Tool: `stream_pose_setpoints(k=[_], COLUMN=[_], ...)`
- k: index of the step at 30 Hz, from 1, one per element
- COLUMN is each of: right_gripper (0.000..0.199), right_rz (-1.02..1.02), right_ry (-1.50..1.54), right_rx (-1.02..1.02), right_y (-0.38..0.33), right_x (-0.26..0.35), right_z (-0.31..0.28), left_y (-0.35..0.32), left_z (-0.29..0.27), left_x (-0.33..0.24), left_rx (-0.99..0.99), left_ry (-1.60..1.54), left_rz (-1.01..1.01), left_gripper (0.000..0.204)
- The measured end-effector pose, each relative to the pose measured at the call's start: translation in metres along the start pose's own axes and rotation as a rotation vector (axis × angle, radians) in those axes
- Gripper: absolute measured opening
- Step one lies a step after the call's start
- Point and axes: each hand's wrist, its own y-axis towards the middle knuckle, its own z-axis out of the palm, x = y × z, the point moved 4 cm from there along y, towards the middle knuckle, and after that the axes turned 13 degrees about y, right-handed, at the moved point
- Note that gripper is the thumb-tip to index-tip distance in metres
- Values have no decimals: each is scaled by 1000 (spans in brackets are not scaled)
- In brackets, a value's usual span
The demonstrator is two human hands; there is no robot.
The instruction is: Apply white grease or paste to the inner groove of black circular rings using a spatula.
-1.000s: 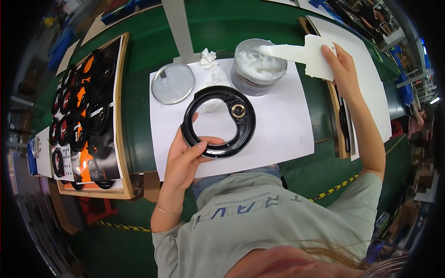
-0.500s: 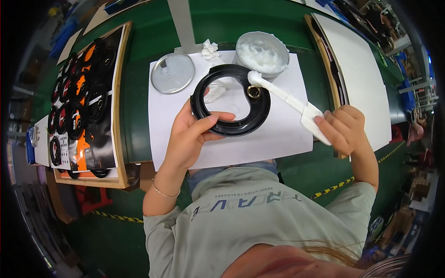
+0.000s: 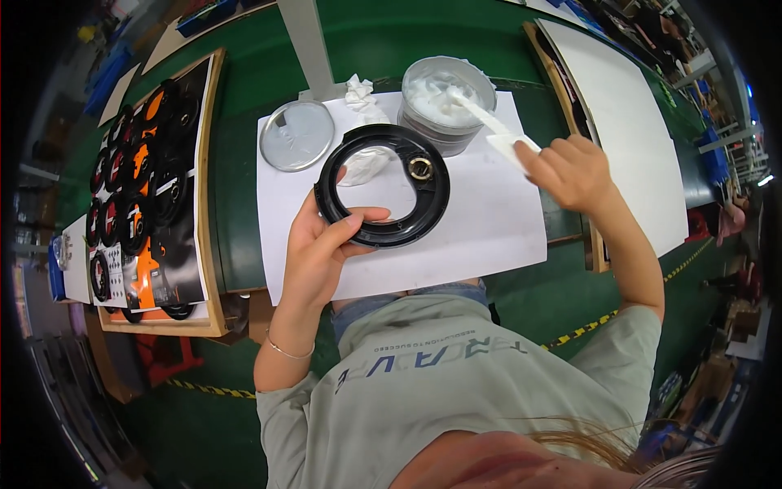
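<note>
My left hand (image 3: pixel 330 244) grips the lower left side of a black ring-shaped housing (image 3: pixel 432 208), tilted above the white sheet, its thumb over the rim. A brass-coloured bushing (image 3: pixel 420 169) sits in the lobe at the ring's upper right. My right hand (image 3: pixel 570 173) is closed round the handle of a white plastic spatula (image 3: pixel 501 137). The spatula's tip reaches into a round tub (image 3: pixel 446 140) and touches the white grease (image 3: pixel 432 96) inside; the tip itself is partly hidden in the grease.
A round metal lid (image 3: pixel 298 135) lies left of the tub, beside crumpled white tissue (image 3: pixel 359 92). White paper (image 3: pixel 489 236) covers the work area. On the left stands a wooden-framed tray (image 3: pixel 213 269) with several black rings; at right is a white board (image 3: pixel 627 155). A grey post (image 3: pixel 307 45) rises behind.
My right hand has moved the spatula up from beside the ring's bushing into the tub. My left hand and the ring have shifted slightly left and down.
</note>
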Motion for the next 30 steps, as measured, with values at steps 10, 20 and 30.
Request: stream_pose_setpoints(k=[10, 20, 30], right_gripper=[25, 24, 27], right_rz=[-220, 259, 1766], right_ry=[-68, -59, 1499], right_rx=[264, 125, -1207], right_y=[-14, -19, -79], right_x=[38, -7, 44], right_z=[2, -44, 91], left_y=[-4, -4, -9], left_z=[-11, -9, -9], left_x=[3, 8, 16], left_rx=[-39, -3, -62], left_ry=[-39, -57, -39], left_rz=[23, 13, 3], left_gripper=[52, 52, 56])
